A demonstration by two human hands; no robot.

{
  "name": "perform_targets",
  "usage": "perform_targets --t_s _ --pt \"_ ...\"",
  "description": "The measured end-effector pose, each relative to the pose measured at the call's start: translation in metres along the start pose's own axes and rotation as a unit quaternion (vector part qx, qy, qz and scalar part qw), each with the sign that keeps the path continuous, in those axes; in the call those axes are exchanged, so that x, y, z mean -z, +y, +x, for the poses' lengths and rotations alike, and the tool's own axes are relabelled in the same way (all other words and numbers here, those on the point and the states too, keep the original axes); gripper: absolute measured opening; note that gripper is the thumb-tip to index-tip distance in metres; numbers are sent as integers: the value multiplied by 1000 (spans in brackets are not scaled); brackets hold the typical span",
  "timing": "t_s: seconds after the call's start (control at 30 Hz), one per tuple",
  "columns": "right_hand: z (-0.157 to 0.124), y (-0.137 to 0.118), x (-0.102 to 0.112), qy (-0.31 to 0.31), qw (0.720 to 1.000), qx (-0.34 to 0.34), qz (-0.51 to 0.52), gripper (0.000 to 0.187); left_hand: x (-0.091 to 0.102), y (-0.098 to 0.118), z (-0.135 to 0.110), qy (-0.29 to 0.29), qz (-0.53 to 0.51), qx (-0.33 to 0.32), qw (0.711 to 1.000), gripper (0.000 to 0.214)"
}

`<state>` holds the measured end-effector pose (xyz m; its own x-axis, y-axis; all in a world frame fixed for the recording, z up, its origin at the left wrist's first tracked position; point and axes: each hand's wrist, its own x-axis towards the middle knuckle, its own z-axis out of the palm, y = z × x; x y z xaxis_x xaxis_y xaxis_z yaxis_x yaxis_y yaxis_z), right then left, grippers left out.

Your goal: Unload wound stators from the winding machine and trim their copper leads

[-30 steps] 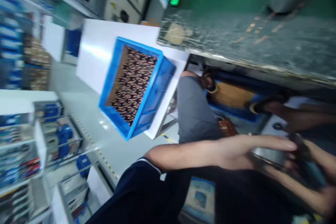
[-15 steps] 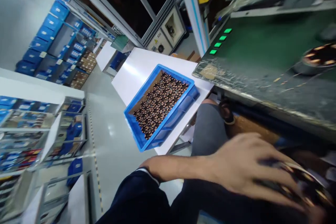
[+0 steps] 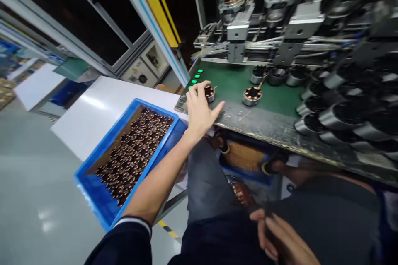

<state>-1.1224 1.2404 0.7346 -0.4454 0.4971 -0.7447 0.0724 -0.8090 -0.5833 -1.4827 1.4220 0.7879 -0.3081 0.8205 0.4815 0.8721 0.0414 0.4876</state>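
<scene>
My left hand (image 3: pixel 199 112) reaches over the near left corner of the green-topped bench (image 3: pixel 230 78). Its fingers are apart and curved, the thumb stretched out, beside a ring-shaped motor stator with copper windings (image 3: pixel 210 94). The hand partly covers this stator; whether a fingertip touches it, I cannot tell. A second wound stator (image 3: pixel 252 96) sits a little to the right, with a wire end sticking up. Low in the view, my right hand (image 3: pixel 281 238) is closed around a dark, long-handled tool (image 3: pixel 273 236), blurred, its kind not clear.
A blue crate (image 3: pixel 79 178) of small copper-wound parts stands on a white table (image 3: pixel 102 91) at left. Silver-rimmed stators (image 3: pixel 338 112) are piled on the bench's right. Winding fixtures (image 3: pixel 238 29) line the back. Another person's leg (image 3: pixel 329 211) is at lower right.
The view has swung right, towards the bench. My left hand has gone from a stator low at the right to the bench's left corner, where a stator now stands. My right hand has come into view.
</scene>
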Motion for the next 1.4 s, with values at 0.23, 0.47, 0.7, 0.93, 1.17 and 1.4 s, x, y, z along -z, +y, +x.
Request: perform_targets --t_s 0.23,0.47,0.7,0.93,1.17,1.4 --pt "11 13 -5 -129 990 0 -52 62 -66 70 27 -169 -168 103 966 81" --pt "3 -13 7 -52 971 84 -219 55 -52 70 8 -208 -319 72 922 41" --pt "2 -46 10 36 908 286 -305 47 17 110 -107 -156 -390 -15 907 62" --pt "-6 -71 -9 -1 866 377 -328 54 37 100 -146 -148 -341 -43 928 54" --pt "-5 -69 -15 -8 867 360 -343 56 46 89 -150 -179 -361 -70 913 59" --pt "-12 -67 -15 12 855 366 -368 58 52 90 -151 -204 -368 -39 906 54"
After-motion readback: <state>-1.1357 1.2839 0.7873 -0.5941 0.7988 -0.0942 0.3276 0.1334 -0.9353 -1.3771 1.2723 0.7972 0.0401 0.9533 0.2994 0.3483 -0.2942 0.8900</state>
